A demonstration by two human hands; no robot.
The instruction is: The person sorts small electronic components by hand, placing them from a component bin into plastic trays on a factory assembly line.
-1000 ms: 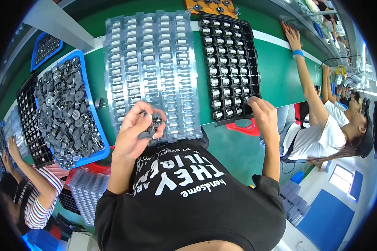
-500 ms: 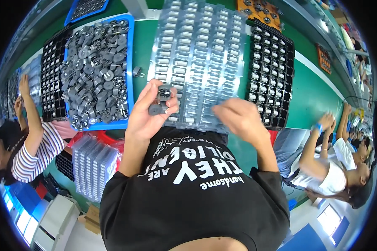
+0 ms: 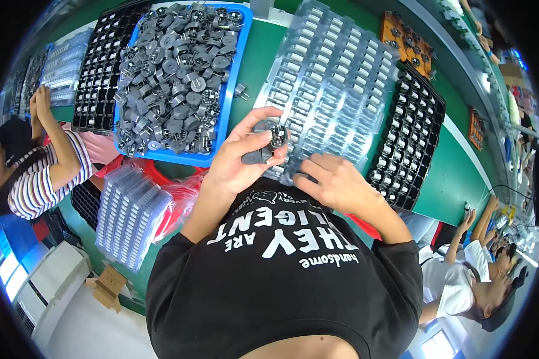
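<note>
My left hand (image 3: pixel 233 157) is closed around a few dark grey round plug pieces. One plug piece (image 3: pixel 278 135) has its open, metallic inner side facing up, and a plain grey plug piece (image 3: pixel 256 157) lies lower in the fingers. My right hand (image 3: pixel 338 185) is at the near edge of the clear plastic tray (image 3: pixel 374 128), its fingers curled together; what they hold, if anything, is hidden. Rows of small white-and-metal cylindrical parts (image 3: pixel 335 49) sit in the clear tray's pockets, and some near pockets look bare.
Left of my hands, a blue bin (image 3: pixel 241 60) is heaped with grey plug pieces (image 3: pixel 179 78). One loose plug piece (image 3: pixel 241 91) lies beside it. A black tray (image 3: pixel 408 134) of parts stands right, with an orange board (image 3: pixel 404 42) behind. Co-workers sit on both sides.
The view has turned, so the table's things appear shifted right. My right hand, blurred over the clear tray before, is now at its near edge with curled fingers. The left keeps its plug pieces.
</note>
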